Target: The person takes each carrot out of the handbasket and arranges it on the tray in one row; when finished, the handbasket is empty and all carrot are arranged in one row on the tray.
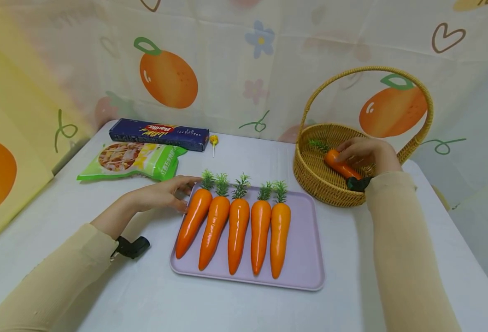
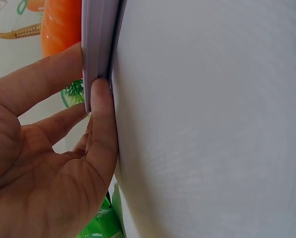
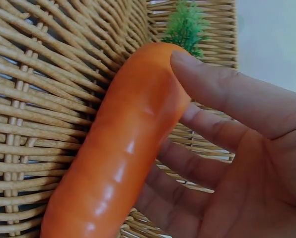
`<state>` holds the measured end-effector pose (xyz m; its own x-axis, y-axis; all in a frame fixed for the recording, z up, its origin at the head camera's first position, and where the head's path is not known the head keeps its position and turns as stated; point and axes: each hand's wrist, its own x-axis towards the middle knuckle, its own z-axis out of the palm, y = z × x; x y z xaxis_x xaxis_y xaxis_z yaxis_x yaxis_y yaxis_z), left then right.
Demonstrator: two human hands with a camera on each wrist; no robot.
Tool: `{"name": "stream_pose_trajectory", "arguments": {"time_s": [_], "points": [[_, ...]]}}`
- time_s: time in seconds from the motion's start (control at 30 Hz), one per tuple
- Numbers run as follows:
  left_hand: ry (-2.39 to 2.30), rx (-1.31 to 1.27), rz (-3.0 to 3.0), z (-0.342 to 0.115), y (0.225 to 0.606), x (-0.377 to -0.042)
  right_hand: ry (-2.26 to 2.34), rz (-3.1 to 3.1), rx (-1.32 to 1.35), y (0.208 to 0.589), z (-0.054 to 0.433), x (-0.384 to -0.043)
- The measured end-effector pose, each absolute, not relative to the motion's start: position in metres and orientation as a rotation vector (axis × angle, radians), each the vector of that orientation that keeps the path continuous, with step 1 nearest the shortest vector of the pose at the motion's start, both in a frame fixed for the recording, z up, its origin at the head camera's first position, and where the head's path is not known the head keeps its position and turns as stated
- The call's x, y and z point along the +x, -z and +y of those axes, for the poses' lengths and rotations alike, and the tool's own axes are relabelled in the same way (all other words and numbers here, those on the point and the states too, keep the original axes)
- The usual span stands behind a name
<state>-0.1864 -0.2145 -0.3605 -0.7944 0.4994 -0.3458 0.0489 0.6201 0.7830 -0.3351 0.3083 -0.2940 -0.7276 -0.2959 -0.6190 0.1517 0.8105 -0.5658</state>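
Note:
Inside the wicker basket [image 1: 318, 173], my right hand [image 1: 368, 151] holds an orange toy carrot [image 1: 338, 162]. The right wrist view shows the thumb on the thick end of this carrot [image 3: 123, 139] and the fingers behind it, close to the woven wall. Its green leafy top [image 3: 187, 27] points away from the wrist. My left hand [image 1: 165, 193] grips the left edge of the lilac tray [image 1: 303, 249]; in the left wrist view, thumb and fingers lie on either side of the rim [image 2: 96, 44]. Several more carrots [image 1: 238, 235] lie side by side on the tray, leaves toward the back.
At the back left lie a blue spaghetti box [image 1: 161, 133] and a green-and-white food bag [image 1: 133, 160]. A yellow lollipop [image 1: 214, 140] rests beside the box. The basket's tall handle [image 1: 366, 69] arches above my right hand. A fruit-patterned curtain [image 1: 227, 69] hangs behind the table.

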Motion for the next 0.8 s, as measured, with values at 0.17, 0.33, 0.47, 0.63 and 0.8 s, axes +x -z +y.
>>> {"name": "stream_pose_trajectory", "arguments": {"time_s": [0.17,0.33,0.47,0.63,0.8], "points": [[-1.090,0.430,2.298,-0.2146,0.3610,-0.1866,0.793,2.241,-0.084,0.2950,0.3043,-0.3317],[-1.090,0.433,2.291,-0.2144,0.3605,-0.1870,0.775,2.221,-0.095,0.2961,0.3027,-0.3330],[-1.090,0.430,2.290,-0.2141,0.3602,-0.1869,0.776,2.212,-0.095,0.2986,0.3041,-0.3368],[-1.098,0.434,2.286,-0.2130,0.3589,-0.1861,0.770,2.214,-0.106,0.3001,0.3043,-0.3392],[-1.102,0.439,2.287,-0.2133,0.3588,-0.1859,0.768,2.210,-0.122,0.3009,0.3039,-0.3398]]}}
